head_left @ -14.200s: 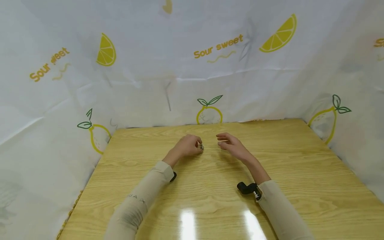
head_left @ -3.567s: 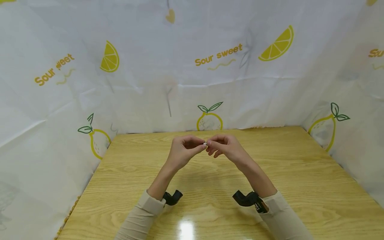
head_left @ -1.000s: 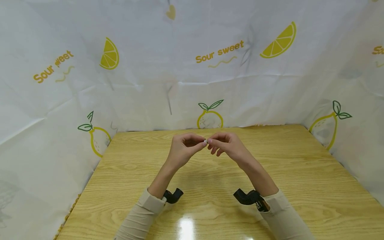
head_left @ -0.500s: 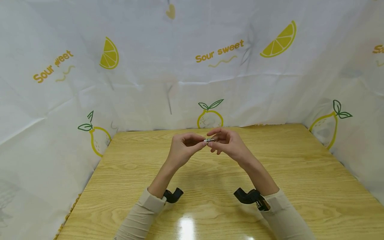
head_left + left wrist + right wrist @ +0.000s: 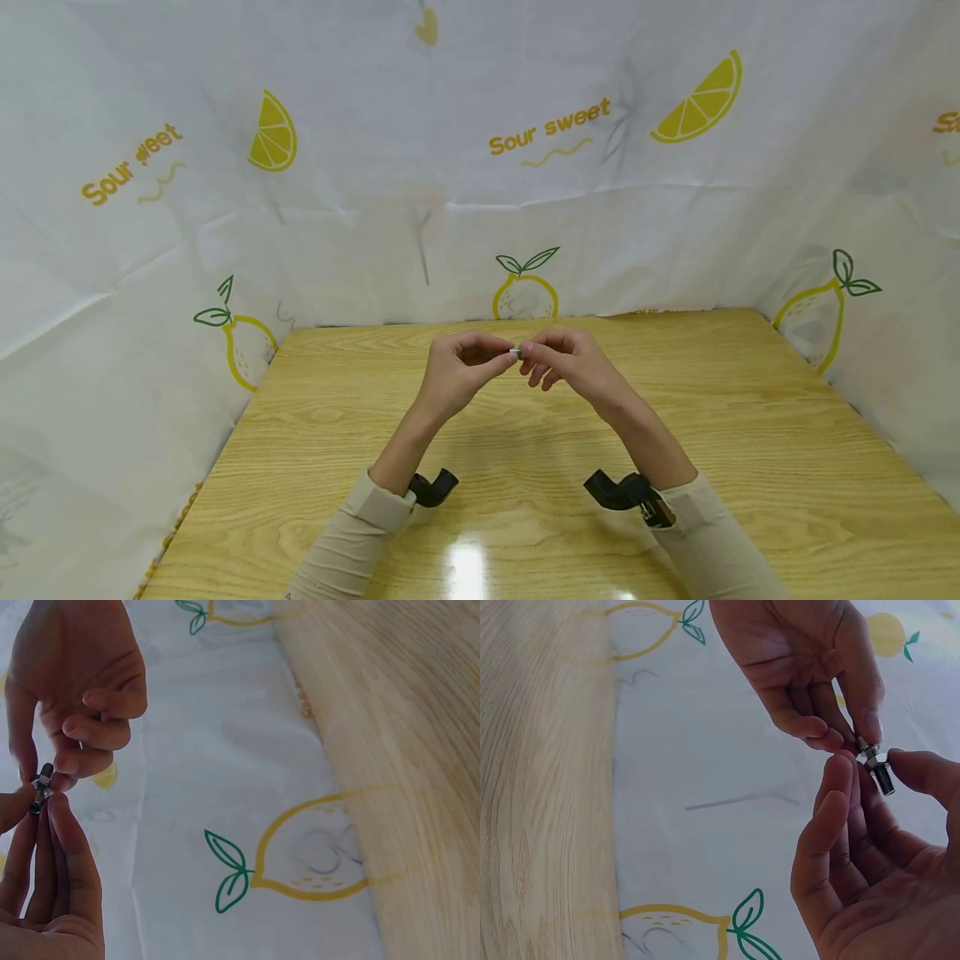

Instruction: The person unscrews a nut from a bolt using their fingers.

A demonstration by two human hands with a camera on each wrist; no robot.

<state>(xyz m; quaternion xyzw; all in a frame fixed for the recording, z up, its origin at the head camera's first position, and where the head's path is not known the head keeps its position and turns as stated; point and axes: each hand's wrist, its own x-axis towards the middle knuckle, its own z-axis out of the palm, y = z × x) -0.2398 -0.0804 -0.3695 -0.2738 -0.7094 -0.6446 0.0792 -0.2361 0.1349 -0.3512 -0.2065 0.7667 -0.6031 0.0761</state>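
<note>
A small metal bolt [image 5: 885, 780] with dark threads and a silver nut [image 5: 882, 758] is held above the table between both hands. In the head view, my left hand [image 5: 457, 379] pinches the bolt's left end between thumb and fingertips. My right hand [image 5: 581, 371] faces it, thumb and index finger at the nut, the other fingers loosely curled below. The right wrist view has the threaded end pointing down toward the right palm. Fingertips hide part of the bolt in the left wrist view.
The wood-grain table [image 5: 517, 467] spreads below the hands. A white cloth [image 5: 360, 250] printed with lemons hangs behind it and along both sides. Black wrist cameras, such as the left one [image 5: 433, 489], jut from each sleeve.
Far earlier the hands were apart, the left low at a small metal piece. Half a second ago the right fingers were spread, showing the bolt; now they have closed in on it again.
</note>
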